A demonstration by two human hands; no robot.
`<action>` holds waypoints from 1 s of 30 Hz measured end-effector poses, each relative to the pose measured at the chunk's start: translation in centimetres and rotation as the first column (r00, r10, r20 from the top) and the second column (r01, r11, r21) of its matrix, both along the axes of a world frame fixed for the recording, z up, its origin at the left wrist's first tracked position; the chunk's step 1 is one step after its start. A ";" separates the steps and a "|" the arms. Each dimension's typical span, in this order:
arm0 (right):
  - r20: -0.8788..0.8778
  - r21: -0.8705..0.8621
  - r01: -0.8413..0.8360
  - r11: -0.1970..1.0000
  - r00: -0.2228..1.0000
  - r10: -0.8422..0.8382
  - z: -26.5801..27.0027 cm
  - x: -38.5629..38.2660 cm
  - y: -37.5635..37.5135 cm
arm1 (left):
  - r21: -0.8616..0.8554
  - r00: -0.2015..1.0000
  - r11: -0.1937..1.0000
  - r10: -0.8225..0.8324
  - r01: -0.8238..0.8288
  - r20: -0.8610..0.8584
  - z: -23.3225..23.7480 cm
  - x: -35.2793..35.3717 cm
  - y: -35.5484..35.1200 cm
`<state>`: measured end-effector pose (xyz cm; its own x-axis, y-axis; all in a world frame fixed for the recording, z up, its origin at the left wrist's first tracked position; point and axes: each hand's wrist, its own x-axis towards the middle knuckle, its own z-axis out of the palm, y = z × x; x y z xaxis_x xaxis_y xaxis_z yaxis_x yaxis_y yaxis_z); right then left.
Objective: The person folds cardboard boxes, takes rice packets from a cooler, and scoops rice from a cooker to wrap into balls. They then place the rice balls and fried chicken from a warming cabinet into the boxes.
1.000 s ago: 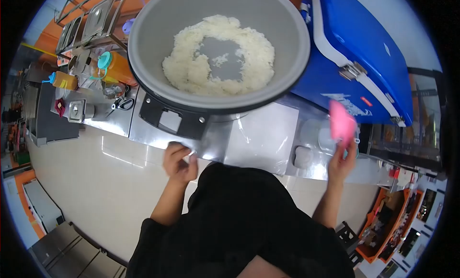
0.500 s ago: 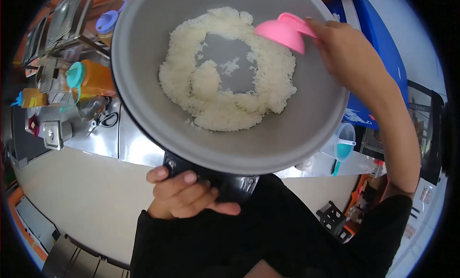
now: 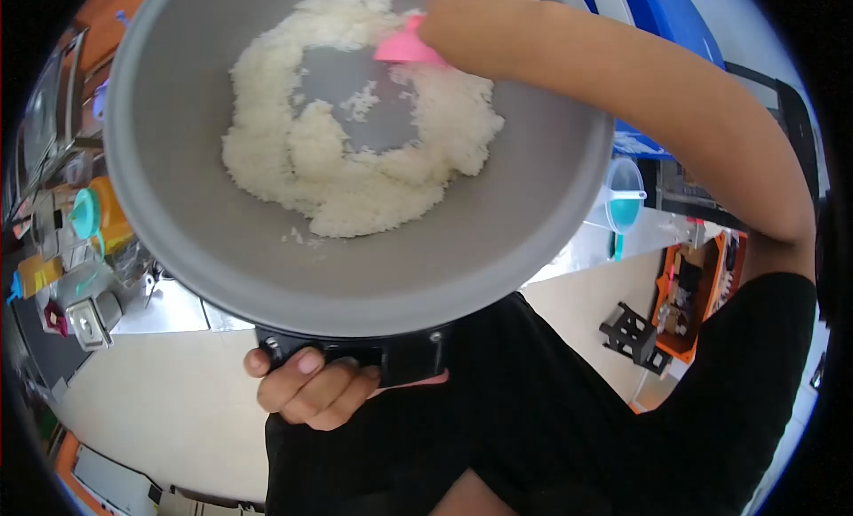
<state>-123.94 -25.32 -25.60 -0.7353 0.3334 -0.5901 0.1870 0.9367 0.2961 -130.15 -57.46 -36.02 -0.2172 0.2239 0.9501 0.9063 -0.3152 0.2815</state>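
Observation:
A large grey pot [image 3: 373, 276] tilts toward me, its inside facing the camera. White cooked rice [image 3: 373, 196] lies in a ring on its bottom, with bare metal in the middle and a few loose grains on the wall. My left hand [image 3: 320, 387] is closed around the black handle [image 3: 413, 360] at the near side. Inside the pot, my right hand [image 3: 475, 32] grips a pink scoop [image 3: 407, 48] over the far right part of the rice. The hand hides the scoop's handle.
On the left counter stand an orange bottle with a teal lid [image 3: 86, 214] and a steel container [image 3: 93, 320]. To the right are a clear measuring jug [image 3: 625, 192], a blue container [image 3: 680, 23], a black stool [image 3: 633, 334] and an orange crate [image 3: 689, 294].
My right hand and the scoop have moved left, down close to the rice. The pot has shifted left in view, and my left hand still holds its handle.

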 end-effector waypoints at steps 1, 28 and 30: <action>-0.014 -0.043 0.090 0.995 0.996 -0.091 -0.2 0.2 0.1 | -0.017 1.000 1.000 0.004 -0.003 0.007 0.2 0.0 -0.1; 0.082 -0.270 -0.050 0.962 0.994 0.074 0.2 3.7 0.0 | 0.211 0.980 0.961 0.159 -0.181 0.119 0.5 2.5 2.9; 0.001 -0.386 -0.161 0.909 0.985 0.175 -0.3 3.8 0.4 | 0.194 0.980 0.965 0.157 -0.179 0.124 0.5 2.7 2.8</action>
